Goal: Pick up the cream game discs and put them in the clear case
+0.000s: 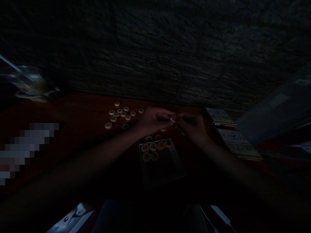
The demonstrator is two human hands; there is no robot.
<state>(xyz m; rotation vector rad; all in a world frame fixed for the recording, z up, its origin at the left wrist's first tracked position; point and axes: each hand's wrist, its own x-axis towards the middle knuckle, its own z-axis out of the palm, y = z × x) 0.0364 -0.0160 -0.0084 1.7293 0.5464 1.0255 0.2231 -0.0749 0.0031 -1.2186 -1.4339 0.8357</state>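
Observation:
In the dim light, my left hand (pixel 153 120) and my right hand (pixel 194 127) meet above the table. Both have their fingertips closed on a small pale Chinese chess piece (pixel 172 119), mostly covered by the fingers. Just below them is a shallow square box (pixel 167 174). Round pieces with red or dark characters lie inside it: several along its far edge, such as a red-marked piece (pixel 145 147), and two in a second row, one being a dark-marked piece (pixel 155 156). A few loose pieces (pixel 149 138) lie between the box and my hands, partly hidden.
Several loose Chinese chess pieces (pixel 123 114) are scattered left of my hands. Two printed boxes (pixel 218 116) lie at the right. A clear cup with a straw (pixel 30 81) stands far left. A stone-textured wall (pixel 155 64) closes off the back of the table (pixel 80 110).

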